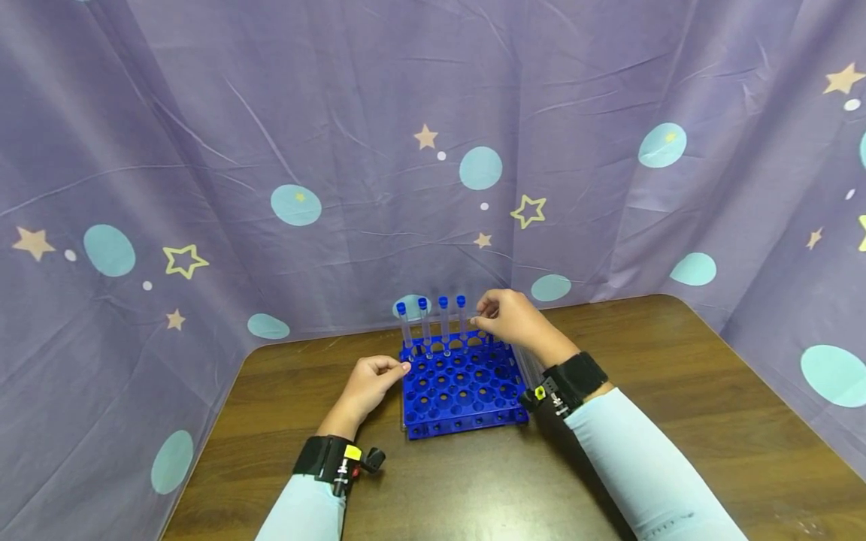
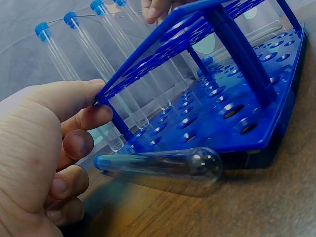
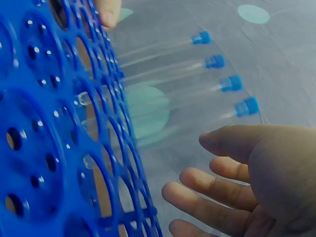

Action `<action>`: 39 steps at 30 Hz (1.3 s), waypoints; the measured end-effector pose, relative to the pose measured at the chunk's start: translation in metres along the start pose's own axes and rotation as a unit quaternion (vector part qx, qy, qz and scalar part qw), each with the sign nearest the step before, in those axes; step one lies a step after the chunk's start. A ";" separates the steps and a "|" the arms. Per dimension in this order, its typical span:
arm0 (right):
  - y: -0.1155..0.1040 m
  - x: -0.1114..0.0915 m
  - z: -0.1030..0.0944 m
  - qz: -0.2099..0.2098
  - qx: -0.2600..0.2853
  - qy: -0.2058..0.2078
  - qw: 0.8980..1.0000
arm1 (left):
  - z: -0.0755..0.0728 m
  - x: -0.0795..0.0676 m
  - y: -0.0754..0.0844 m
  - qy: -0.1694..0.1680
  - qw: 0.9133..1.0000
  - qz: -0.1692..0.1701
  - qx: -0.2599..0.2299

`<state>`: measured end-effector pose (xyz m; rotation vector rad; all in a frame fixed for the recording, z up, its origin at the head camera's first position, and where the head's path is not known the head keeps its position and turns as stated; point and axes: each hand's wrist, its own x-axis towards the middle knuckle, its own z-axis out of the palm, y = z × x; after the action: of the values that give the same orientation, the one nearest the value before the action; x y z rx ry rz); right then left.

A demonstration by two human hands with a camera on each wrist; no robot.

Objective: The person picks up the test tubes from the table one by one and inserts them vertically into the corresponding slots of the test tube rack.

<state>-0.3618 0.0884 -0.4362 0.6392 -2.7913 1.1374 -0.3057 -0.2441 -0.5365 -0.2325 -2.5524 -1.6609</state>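
Observation:
A blue test tube rack (image 1: 443,410) stands on the table. Several clear test tubes (image 1: 445,323) with blue caps stand upright along its back row. At the rack's left back corner, my left hand (image 1: 368,387) pinches the top edge between thumb and index finger, the other fingers curled below. My right hand (image 1: 513,319) hovers beside the rightmost capped tube, over the back right of the rack. Its thumb and fingers (image 3: 195,200) are apart and relaxed, holding nothing, in the right wrist view. The left wrist view shows another capped tube (image 2: 148,165) lying beside the rack.
More clear tubes (image 1: 531,368) lie at the rack's right side, partly hidden by my right forearm. Wooden tabletop (image 1: 467,488) extends around the rack. A purple patterned curtain (image 1: 379,225) hangs close behind the table and at both sides.

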 end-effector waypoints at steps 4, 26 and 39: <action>0.010 -0.003 -0.008 0.009 0.031 0.002 0.999 | 0.000 0.000 0.000 0.003 1.000 0.003 -0.005; 0.067 -0.021 -0.032 0.086 0.061 0.026 0.994 | 0.001 0.000 0.001 0.001 1.000 -0.003 -0.003; 0.088 -0.026 -0.035 0.112 0.021 0.022 0.993 | 0.000 0.000 0.003 -0.002 1.000 -0.012 -0.002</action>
<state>-0.3764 0.1776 -0.4740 0.3035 -2.8645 1.2341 -0.3046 -0.2429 -0.5334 -0.2054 -2.5648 -1.6762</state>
